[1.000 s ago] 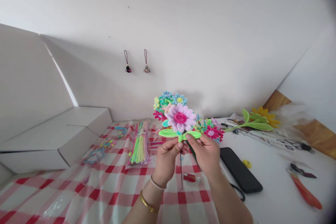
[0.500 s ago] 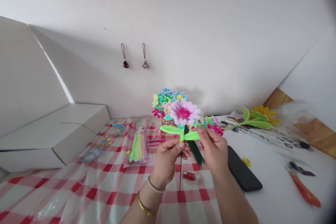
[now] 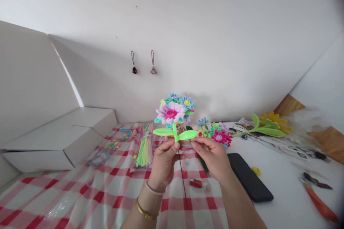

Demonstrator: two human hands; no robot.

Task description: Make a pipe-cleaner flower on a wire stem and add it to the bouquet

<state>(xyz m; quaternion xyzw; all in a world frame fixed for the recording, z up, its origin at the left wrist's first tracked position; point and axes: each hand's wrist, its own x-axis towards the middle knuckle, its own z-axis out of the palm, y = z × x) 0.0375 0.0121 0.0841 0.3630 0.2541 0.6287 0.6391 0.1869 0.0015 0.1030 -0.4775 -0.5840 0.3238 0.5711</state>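
Note:
My left hand [image 3: 167,161] pinches the green stem top of a pipe-cleaner flower [image 3: 171,113] with lilac petals and a pink centre. Two bright green leaves [image 3: 188,135] spread to either side just above my fingers, and a thin dark wire stem [image 3: 182,179] hangs below, leaning slightly right. My right hand [image 3: 213,157] is closed, thumb and forefinger together at the lower edge of the right leaf. Whether the leaf is between those fingertips is not plain. Behind the held flower stands a bunch of blue and other fuzzy flowers [image 3: 186,102], partly hidden.
On the checked cloth [image 3: 107,200] lie a bag of pipe cleaners [image 3: 145,146], green wires [image 3: 202,162] and a small red packet [image 3: 195,183]. To the right are more fuzzy flowers [image 3: 219,136], a black phone [image 3: 249,177], orange-handled scissors [image 3: 319,200] and a yellow flower [image 3: 274,120]. A white box [image 3: 53,132] sits left.
The flower and both hands have shifted left in view, and the wire stem now slants. My right fingers have moved from the right leaf's tip to just under it. The view has turned slightly.

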